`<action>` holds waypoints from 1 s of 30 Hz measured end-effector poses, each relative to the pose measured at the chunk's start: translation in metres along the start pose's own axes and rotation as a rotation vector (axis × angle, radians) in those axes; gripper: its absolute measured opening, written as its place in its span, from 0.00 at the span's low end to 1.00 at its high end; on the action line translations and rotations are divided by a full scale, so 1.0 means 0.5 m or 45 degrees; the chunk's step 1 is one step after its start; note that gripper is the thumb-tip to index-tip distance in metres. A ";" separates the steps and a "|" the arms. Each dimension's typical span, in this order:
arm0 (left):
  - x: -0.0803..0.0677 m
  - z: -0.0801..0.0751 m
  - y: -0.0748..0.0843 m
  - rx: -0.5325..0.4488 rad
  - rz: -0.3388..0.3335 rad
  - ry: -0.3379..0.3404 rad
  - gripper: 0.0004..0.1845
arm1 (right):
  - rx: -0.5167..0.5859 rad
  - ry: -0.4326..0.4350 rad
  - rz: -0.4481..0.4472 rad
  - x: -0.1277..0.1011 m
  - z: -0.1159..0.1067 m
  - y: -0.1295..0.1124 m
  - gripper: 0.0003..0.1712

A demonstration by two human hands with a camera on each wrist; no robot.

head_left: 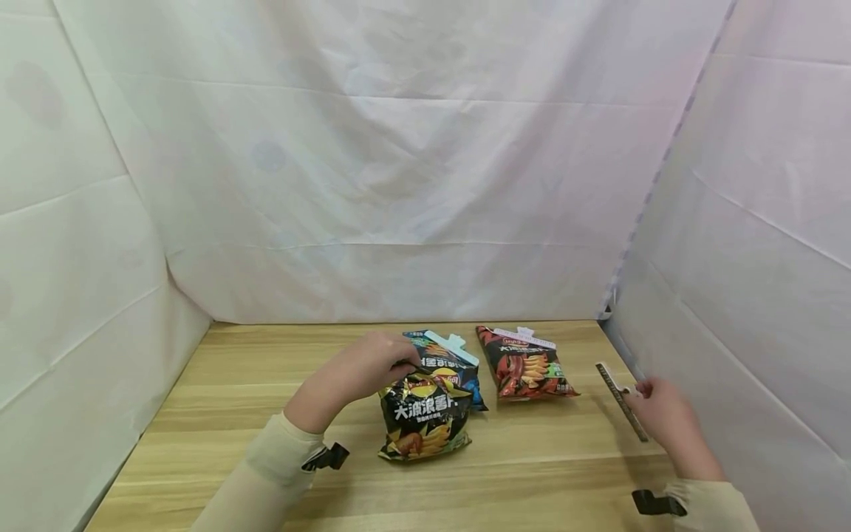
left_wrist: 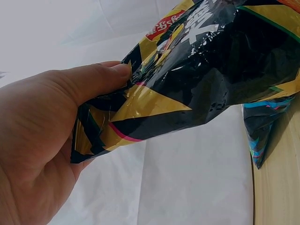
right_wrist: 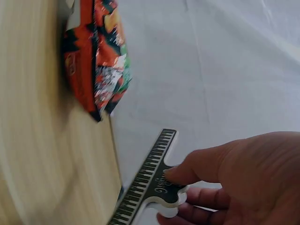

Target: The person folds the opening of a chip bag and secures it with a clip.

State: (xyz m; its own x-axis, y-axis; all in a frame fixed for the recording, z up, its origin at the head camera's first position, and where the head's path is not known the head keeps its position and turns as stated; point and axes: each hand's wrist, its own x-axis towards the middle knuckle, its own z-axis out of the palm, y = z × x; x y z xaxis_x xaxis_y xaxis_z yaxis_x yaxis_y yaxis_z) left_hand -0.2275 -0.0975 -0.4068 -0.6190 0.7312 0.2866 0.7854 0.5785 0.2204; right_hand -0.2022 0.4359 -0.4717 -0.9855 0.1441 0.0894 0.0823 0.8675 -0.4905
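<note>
My left hand [head_left: 372,366] pinches the top edge of a black and yellow chip bag [head_left: 425,421], thumb in front and fingers behind in the left wrist view. The bag hangs upright with its printed front toward me. Over at the right, my right hand [head_left: 665,414] pinches the handle of a long bag clip [right_wrist: 157,173], black with a piano-key pattern. Thumb and fingers lie on opposite sides of that handle. Behind the black bag lies a blue chip bag [head_left: 475,384], partly hidden by it, with a pale blue clip [head_left: 452,346] across its top.
A red chip bag [head_left: 528,369] with a white-pink clip [head_left: 525,338] lies toward the back of the wooden table [head_left: 266,369], between the blue bag and my right hand. White cloth walls [head_left: 399,185] enclose the table at the back and both sides.
</note>
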 end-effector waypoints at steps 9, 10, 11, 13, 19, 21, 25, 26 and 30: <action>0.000 0.001 0.000 0.010 0.005 -0.004 0.04 | 0.146 0.163 -0.321 -0.010 0.027 -0.136 0.14; 0.000 0.001 -0.001 0.012 0.004 -0.005 0.04 | 0.172 0.155 -0.355 -0.009 0.035 -0.152 0.12; 0.000 0.002 0.000 0.018 -0.001 -0.006 0.04 | 0.195 0.141 -0.388 -0.009 0.042 -0.169 0.11; 0.001 0.003 0.000 0.018 0.001 -0.004 0.05 | 0.237 0.119 -0.450 -0.011 0.056 -0.202 0.10; 0.001 0.003 0.001 0.021 0.019 0.013 0.05 | 0.309 0.036 -0.613 -0.017 0.090 -0.288 0.09; 0.002 0.003 0.001 0.020 0.028 0.018 0.05 | 0.321 0.016 -0.670 -0.021 0.100 -0.309 0.09; 0.004 0.002 0.001 0.020 0.040 0.023 0.05 | 0.372 -0.012 -0.832 -0.026 0.116 -0.344 0.12; 0.004 0.002 0.001 0.020 0.040 0.025 0.04 | 0.384 -0.016 -0.877 -0.027 0.119 -0.351 0.13; 0.004 0.002 0.002 0.019 0.045 0.029 0.04 | 0.411 -0.047 -0.994 -0.030 0.133 -0.372 0.15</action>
State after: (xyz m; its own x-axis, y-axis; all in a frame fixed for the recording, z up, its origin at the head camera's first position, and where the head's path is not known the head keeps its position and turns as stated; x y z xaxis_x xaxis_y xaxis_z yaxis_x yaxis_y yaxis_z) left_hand -0.2279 -0.0954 -0.4068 -0.5904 0.7431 0.3150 0.8065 0.5578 0.1958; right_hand -0.2127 0.2409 -0.4395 -0.7465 -0.4606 0.4802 -0.6652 0.5322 -0.5237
